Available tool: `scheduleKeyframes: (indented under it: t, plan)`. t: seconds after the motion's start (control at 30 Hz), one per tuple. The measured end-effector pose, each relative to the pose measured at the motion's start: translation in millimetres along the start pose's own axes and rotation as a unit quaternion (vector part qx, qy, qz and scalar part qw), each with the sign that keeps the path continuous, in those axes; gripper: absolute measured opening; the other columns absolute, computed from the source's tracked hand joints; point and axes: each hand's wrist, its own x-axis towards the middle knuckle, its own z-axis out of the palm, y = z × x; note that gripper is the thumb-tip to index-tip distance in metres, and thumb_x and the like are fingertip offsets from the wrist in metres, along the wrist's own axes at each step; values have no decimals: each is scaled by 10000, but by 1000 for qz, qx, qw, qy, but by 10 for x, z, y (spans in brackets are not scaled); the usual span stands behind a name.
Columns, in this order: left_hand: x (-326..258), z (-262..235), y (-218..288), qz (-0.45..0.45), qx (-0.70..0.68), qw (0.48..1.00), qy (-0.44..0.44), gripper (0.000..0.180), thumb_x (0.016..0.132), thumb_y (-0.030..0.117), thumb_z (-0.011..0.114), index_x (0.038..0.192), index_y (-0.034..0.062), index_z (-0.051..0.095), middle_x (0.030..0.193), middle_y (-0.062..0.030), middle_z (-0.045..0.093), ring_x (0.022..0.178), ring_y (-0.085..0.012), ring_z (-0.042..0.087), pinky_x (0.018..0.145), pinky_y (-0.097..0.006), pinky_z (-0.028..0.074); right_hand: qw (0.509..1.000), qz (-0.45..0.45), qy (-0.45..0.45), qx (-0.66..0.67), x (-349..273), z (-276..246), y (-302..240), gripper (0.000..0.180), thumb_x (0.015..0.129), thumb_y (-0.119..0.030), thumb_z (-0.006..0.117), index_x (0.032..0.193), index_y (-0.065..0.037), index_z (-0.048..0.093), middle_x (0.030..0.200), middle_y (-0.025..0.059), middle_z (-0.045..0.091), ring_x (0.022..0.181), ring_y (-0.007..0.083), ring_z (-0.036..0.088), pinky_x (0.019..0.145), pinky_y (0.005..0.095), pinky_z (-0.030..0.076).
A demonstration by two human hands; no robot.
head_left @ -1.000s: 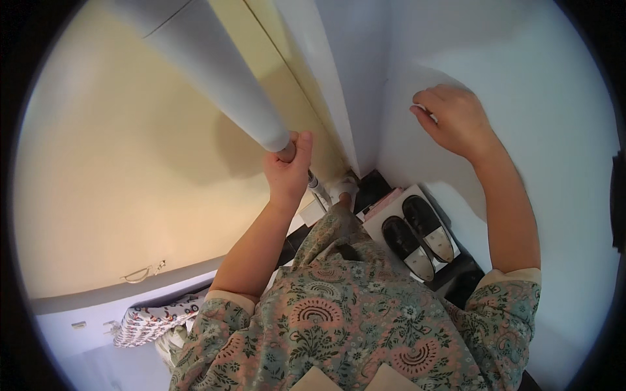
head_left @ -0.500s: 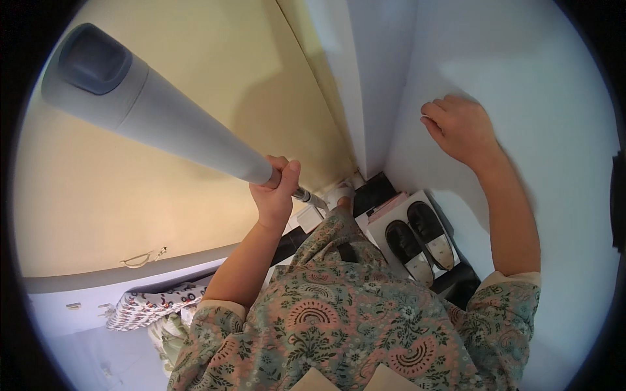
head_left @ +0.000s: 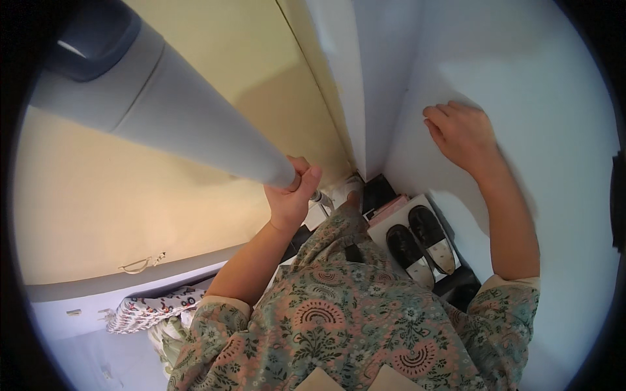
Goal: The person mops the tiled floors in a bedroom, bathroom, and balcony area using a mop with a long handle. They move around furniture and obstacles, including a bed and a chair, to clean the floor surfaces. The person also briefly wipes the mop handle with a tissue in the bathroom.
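My left hand (head_left: 290, 202) is wrapped round the narrow lower end of a thick grey pole handle (head_left: 189, 124), thumb on top. The handle slants up to the left, its wide end large and close, with a dark blue-grey cap (head_left: 94, 39). Below my fist a thin metal shaft (head_left: 321, 199) runs down toward my foot; its lower end is hidden, so the tool's kind does not show. My right hand (head_left: 462, 137) has its fingers curled in, with nothing seen in them. It leans against the pale blue wall (head_left: 554, 124) on the right.
Black shoes with white toes (head_left: 417, 244) sit on a white box lid by the wall. A cream panel with a small handle (head_left: 140, 264) fills the left. Patterned cloth (head_left: 153, 313) lies beneath it. A wall corner (head_left: 372, 98) juts out ahead.
My left hand has moved slightly right and down with the pole handle, whose wide capped end has come up and closer. The right hand has barely shifted against the wall.
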Motion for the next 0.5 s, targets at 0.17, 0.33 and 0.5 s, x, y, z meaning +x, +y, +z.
scheduleKeyframes:
  t: [0.17, 0.33, 0.5]
  plan:
    - [-7, -7, 28, -44, -13, 999, 10, 188, 769, 41, 657, 666, 37, 500, 608, 19, 478, 561, -58, 419, 508, -222, 342, 1000, -13, -12, -8, 22, 12, 26, 37, 760, -117, 577, 759, -91, 551, 659, 34, 563, 658, 207, 560, 562, 341, 464]
    - [86, -34, 93, -37, 55, 997, 25, 167, 789, 58, 625, 672, 43, 507, 600, 24, 479, 558, -53, 428, 504, -218, 351, 1000, -9, -12, -3, 31, -27, 24, 39, 766, -115, 581, 771, -84, 557, 662, 34, 564, 655, 209, 553, 569, 345, 458]
    - [276, -141, 175, -65, 79, 994, -44, 205, 838, 38, 544, 684, 56, 410, 557, -1, 416, 466, -76, 372, 423, -229, 289, 1000, -18, -10, 1, 13, -50, 36, 48, 765, -99, 586, 801, -76, 564, 672, 37, 564, 658, 215, 546, 570, 345, 452]
